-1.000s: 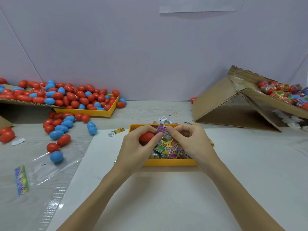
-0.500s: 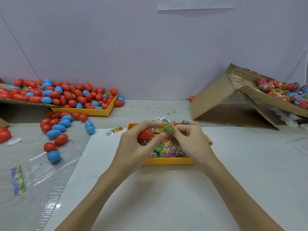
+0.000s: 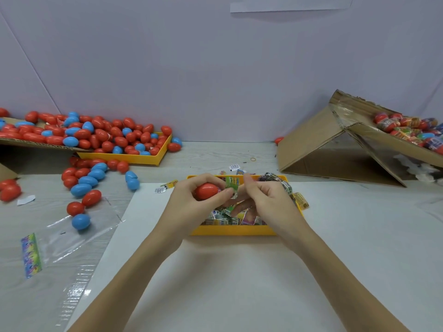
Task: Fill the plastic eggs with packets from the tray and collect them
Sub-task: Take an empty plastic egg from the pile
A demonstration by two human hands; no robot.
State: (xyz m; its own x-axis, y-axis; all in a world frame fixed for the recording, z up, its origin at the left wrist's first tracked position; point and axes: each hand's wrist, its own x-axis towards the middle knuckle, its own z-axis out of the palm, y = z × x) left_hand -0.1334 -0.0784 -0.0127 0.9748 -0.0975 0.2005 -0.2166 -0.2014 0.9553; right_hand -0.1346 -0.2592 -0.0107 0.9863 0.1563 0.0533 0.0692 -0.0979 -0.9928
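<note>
My left hand [image 3: 191,200] grips a red plastic egg [image 3: 206,190] above the left end of the small yellow tray [image 3: 233,230] of packets. A green packet [image 3: 232,183] sticks out at the egg's right end, held against it by my left thumb and fingertips. My right hand [image 3: 268,200] is close beside it over the tray, fingers loosely curled, index finger raised near the packet; whether it touches the packet is unclear. Several colourful packets [image 3: 236,218] lie in the tray under both hands.
Red and blue eggs [image 3: 96,135] fill a yellow tray [image 3: 124,160] and cardboard at the far left; more eggs [image 3: 86,183] lie loose on the table. A tilted cardboard box [image 3: 335,149] at the right holds filled eggs [image 3: 407,130]. A clear plastic bag [image 3: 60,240] lies front left.
The green packet has gone into the egg's end in my left hand. My right hand has drawn back slightly from the packet and loosened its pinch.
</note>
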